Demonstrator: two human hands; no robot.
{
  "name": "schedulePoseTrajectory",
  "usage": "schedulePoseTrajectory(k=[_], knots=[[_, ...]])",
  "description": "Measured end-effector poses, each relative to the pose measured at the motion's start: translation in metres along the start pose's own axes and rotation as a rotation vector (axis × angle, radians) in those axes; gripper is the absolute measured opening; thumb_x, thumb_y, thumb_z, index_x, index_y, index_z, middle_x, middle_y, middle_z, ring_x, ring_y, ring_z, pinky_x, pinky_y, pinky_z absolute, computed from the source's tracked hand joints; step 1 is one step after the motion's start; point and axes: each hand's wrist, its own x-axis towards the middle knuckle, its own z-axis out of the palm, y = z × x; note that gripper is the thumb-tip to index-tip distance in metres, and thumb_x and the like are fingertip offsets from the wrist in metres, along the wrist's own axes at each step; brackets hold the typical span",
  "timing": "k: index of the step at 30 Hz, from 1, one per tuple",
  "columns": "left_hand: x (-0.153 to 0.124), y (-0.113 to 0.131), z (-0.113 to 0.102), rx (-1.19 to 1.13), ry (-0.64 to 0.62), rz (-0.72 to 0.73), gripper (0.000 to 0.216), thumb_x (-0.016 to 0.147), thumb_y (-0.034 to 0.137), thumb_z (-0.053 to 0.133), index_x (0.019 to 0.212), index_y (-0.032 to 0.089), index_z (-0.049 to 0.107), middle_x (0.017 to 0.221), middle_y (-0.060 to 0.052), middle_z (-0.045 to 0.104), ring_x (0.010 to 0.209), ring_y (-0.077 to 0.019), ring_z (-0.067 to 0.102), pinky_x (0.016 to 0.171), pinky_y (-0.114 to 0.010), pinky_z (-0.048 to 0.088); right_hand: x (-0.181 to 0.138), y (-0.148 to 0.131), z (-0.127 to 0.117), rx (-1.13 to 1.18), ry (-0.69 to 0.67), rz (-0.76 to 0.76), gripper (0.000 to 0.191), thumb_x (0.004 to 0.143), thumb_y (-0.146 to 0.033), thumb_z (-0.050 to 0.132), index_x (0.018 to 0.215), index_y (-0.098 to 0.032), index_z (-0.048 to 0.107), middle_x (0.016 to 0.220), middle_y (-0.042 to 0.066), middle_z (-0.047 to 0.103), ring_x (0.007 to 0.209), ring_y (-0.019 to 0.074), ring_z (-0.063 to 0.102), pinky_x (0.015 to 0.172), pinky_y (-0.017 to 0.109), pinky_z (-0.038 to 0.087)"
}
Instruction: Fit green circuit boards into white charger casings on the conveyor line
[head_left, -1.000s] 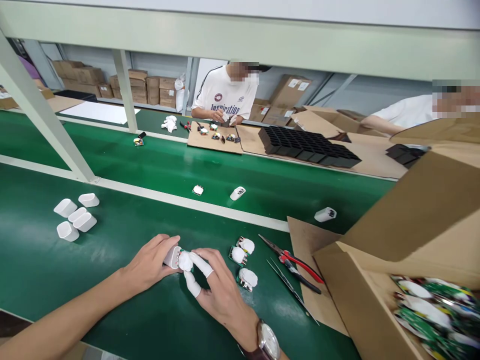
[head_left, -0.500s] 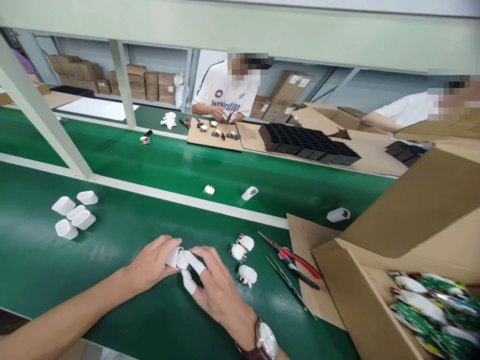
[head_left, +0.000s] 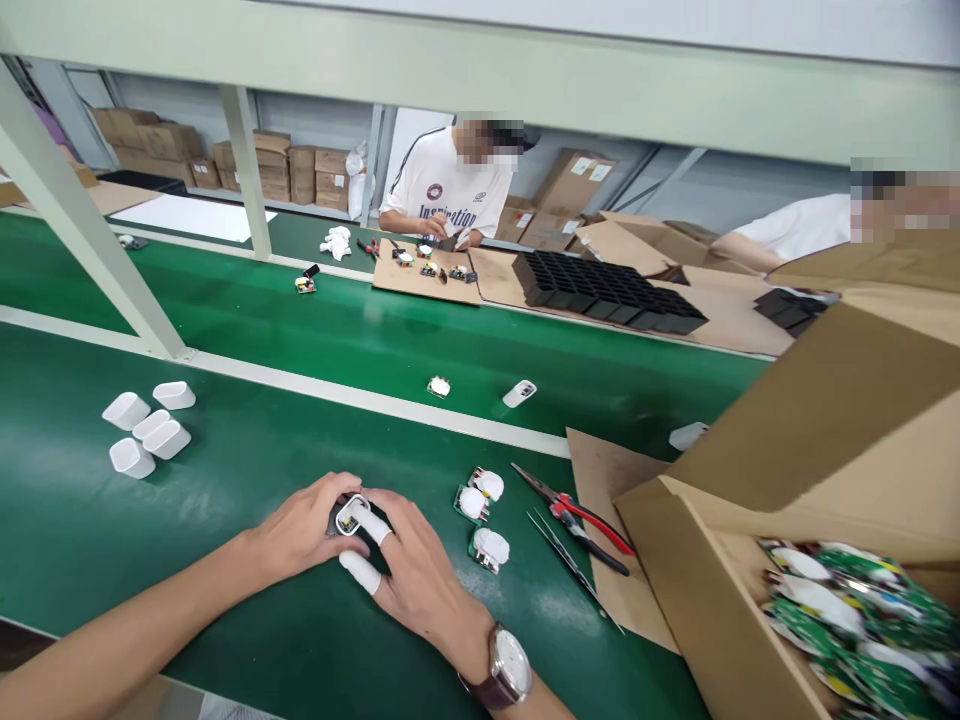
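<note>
My left hand (head_left: 311, 525) is closed around a white plastic housing (head_left: 363, 499), its open end facing me. Inside that housing shows part of a circuit board (head_left: 347, 518). My right hand (head_left: 412, 555) wears white finger cots on thumb and index finger. The index fingertip presses at the housing's opening, while the thumb stands apart below it. To the right of my hands lie three circuit boards with white pads: one at the back (head_left: 490, 484), one in the middle (head_left: 472, 503) and one nearer me (head_left: 491, 548).
Several empty white housings (head_left: 166, 438) stand at left. Red-and-black pliers (head_left: 574, 510) and tweezers (head_left: 574, 568) lie at right beside a cardboard box (head_left: 675, 580) of circuit boards. Beyond a white rail, a green belt (head_left: 360, 350) carries parts. Across it, a co-worker (head_left: 450, 190) handles something.
The circuit board in my right fingers has gone into the housing, which now tilts its opening toward me. My right thumb has come away. Parts on the belt have shifted right.
</note>
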Motion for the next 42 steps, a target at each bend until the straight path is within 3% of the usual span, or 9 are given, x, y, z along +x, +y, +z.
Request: schedulePoseTrajectory(k=[7, 12, 17, 23, 26, 29, 33, 38, 42], knots=[[-0.003, 0.012, -0.019, 0.235, 0.100, 0.320, 0.011, 0.106, 0.017, 0.058, 0.115, 0.022, 0.061, 0.118, -0.009, 0.070, 0.097, -0.0204, 0.073, 0.081, -0.032, 0.063, 0.010, 0.053, -0.031, -0.243, 0.119, 0.165, 0.049, 0.108, -0.026, 0.054, 0.155, -0.020, 0.042, 0.147, 0.019, 0.055, 0.135, 0.0324, 0.057, 0.111, 0.054, 0.053], [-0.002, 0.014, -0.016, 0.347, 0.085, 0.342, 0.014, 0.103, 0.009, 0.052, 0.095, 0.018, 0.059, 0.106, -0.011, 0.067, 0.078, -0.0183, 0.064, 0.058, -0.030, 0.053, 0.048, 0.132, -0.067, -0.523, -0.100, 0.473, 0.046, 0.103, -0.025, 0.055, 0.145, -0.008, 0.053, 0.150, 0.028, 0.052, 0.138, 0.0396, 0.054, 0.115, 0.058, 0.046], [-0.004, 0.014, -0.007, 0.378, 0.040, 0.332, 0.016, 0.103, 0.010, 0.049, 0.093, 0.019, 0.058, 0.100, -0.010, 0.066, 0.075, -0.0199, 0.064, 0.058, -0.031, 0.051, 0.092, 0.176, -0.078, -0.531, -0.166, 0.601, 0.025, 0.095, -0.012, 0.061, 0.118, -0.006, 0.068, 0.115, 0.025, 0.069, 0.115, 0.0348, 0.066, 0.103, 0.047, 0.051], [0.018, -0.003, -0.048, 0.193, 0.261, 0.178, 0.006, 0.106, 0.018, 0.056, 0.100, 0.021, 0.057, 0.106, -0.006, 0.068, 0.089, -0.0167, 0.070, 0.079, -0.027, 0.055, 0.079, 0.106, -0.055, -0.265, -0.304, 0.262, 0.023, 0.095, -0.011, 0.059, 0.112, -0.021, 0.071, 0.118, 0.009, 0.072, 0.115, 0.0234, 0.065, 0.105, 0.035, 0.051], [0.067, -0.015, -0.085, 0.408, 0.179, -0.021, 0.008, 0.105, 0.025, 0.058, 0.099, 0.020, 0.061, 0.104, -0.007, 0.069, 0.094, -0.0208, 0.070, 0.084, -0.032, 0.055, 0.042, 0.060, -0.039, -0.073, -0.365, 0.035, 0.043, 0.088, -0.003, 0.059, 0.124, -0.024, 0.066, 0.131, 0.005, 0.070, 0.123, 0.0213, 0.064, 0.108, 0.033, 0.054], [0.133, -0.026, -0.110, 0.572, 0.095, -0.226, 0.010, 0.103, 0.022, 0.059, 0.097, 0.016, 0.065, 0.107, -0.012, 0.069, 0.102, -0.0252, 0.070, 0.090, -0.037, 0.056, 0.010, 0.039, -0.026, -0.001, -0.289, 0.029, 0.062, 0.081, 0.007, 0.048, 0.137, -0.018, 0.058, 0.151, 0.013, 0.060, 0.141, 0.0266, 0.056, 0.116, 0.044, 0.053], [0.189, -0.042, -0.112, 0.646, 0.078, -0.393, 0.014, 0.104, 0.026, 0.064, 0.109, 0.013, 0.069, 0.113, -0.010, 0.071, 0.103, -0.0231, 0.070, 0.092, -0.041, 0.059, -0.011, 0.042, -0.013, -0.030, -0.148, 0.059, 0.056, 0.100, -0.010, 0.051, 0.154, -0.019, 0.044, 0.161, 0.018, 0.048, 0.146, 0.0291, 0.053, 0.117, 0.048, 0.054], [0.174, -0.045, -0.114, 0.675, 0.033, -0.472, 0.038, 0.100, 0.042, 0.071, 0.130, 0.019, 0.067, 0.131, -0.010, 0.070, 0.115, -0.0239, 0.069, 0.100, -0.041, 0.058, -0.019, 0.051, -0.001, -0.122, -0.038, -0.046, 0.054, 0.099, -0.007, 0.050, 0.150, -0.022, 0.052, 0.144, 0.017, 0.061, 0.133, 0.0327, 0.062, 0.107, 0.052, 0.061], [0.110, -0.043, -0.158, 0.773, 0.044, -0.575, 0.052, 0.099, 0.042, 0.066, 0.147, 0.020, 0.060, 0.146, -0.016, 0.062, 0.137, -0.0333, 0.057, 0.116, -0.044, 0.045, -0.021, 0.044, 0.001, -0.225, -0.080, -0.052, 0.052, 0.086, 0.005, 0.050, 0.133, -0.014, 0.066, 0.145, 0.019, 0.062, 0.132, 0.0337, 0.060, 0.109, 0.051, 0.060]])
